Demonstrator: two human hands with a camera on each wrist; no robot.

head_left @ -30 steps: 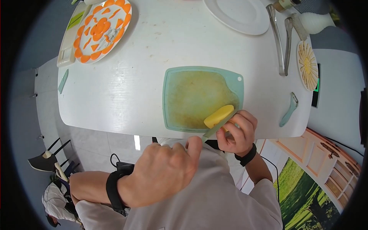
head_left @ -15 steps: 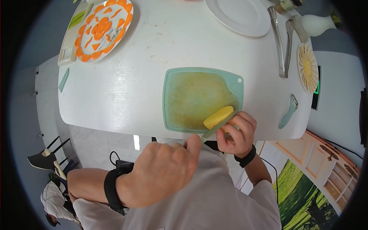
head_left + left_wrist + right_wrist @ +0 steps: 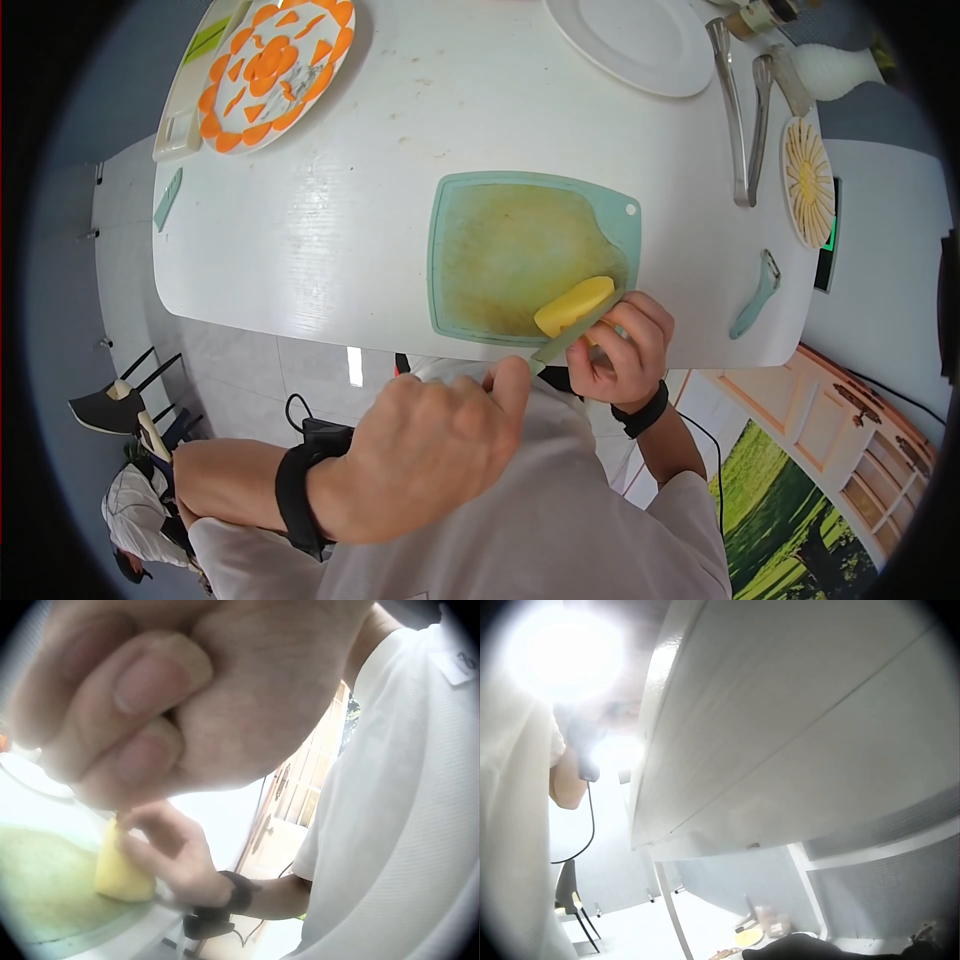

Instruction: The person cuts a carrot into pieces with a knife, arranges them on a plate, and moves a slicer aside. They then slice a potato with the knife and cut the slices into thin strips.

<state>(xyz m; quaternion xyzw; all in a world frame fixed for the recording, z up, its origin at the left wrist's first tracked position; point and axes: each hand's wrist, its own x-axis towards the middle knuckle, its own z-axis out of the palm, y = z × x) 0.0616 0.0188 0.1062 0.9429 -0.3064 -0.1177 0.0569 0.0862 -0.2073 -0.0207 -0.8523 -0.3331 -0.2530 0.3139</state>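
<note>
In the head view, my left hand [image 3: 425, 450] grips the handle end of a green-bladed knife [image 3: 580, 325], its fist just off the table's front edge. The blade runs up and right along the near side of a peeled yellow potato [image 3: 574, 307], which looks smooth and rounded. My right hand [image 3: 625, 350] holds the potato from its near right side, fingers bent close to the blade. Beneath is a green cutting board [image 3: 500, 230]. In the left wrist view, my left fist [image 3: 142, 697] is large at the top, with the potato [image 3: 120, 870] below.
A plate of carrot pieces [image 3: 240, 125] stands at far left. An empty white plate [image 3: 640, 45], metal tongs [image 3: 735, 120], a small plate of fanned slices [image 3: 806, 180] and a peeler [image 3: 755, 300] lie to the right. The right wrist view mostly shows the table's underside [image 3: 780, 712].
The head view has shifted a little. Both hands, the knife and the potato keep almost the same pose, with only a slight shift of the blade against the potato.
</note>
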